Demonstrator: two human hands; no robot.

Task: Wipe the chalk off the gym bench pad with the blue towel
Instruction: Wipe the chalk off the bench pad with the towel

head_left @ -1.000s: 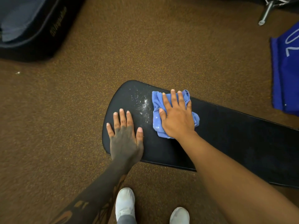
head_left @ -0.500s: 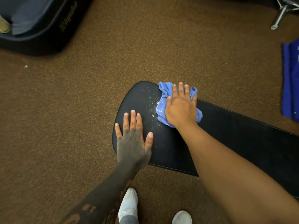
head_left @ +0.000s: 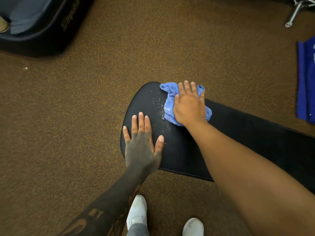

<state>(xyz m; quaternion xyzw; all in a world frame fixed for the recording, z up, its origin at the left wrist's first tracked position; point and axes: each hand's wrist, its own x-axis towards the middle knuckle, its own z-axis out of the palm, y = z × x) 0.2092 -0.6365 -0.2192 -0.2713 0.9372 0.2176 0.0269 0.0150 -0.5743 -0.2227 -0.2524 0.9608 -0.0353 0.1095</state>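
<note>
The black gym bench pad (head_left: 247, 133) runs from the centre to the right edge, its rounded end pointing left. White chalk specks (head_left: 159, 106) lie near that end, just left of the crumpled blue towel (head_left: 168, 104). My right hand (head_left: 189, 104) presses flat on the towel at the pad's far edge, fingers spread over it. My left hand (head_left: 142, 143) lies flat and open on the pad's rounded end, nearer to me, holding nothing.
Brown speckled carpet (head_left: 85, 125) surrounds the pad. A dark open bag or case (head_left: 42, 26) sits at the top left. A dark blue cloth (head_left: 306, 80) lies at the right edge and a metal leg (head_left: 294, 14) at the top right. My white shoes (head_left: 137, 213) stand below.
My right hand has slid the towel away from me toward the pad's far edge, leaving the chalk patch thinner. The left hand stays flat on the pad.
</note>
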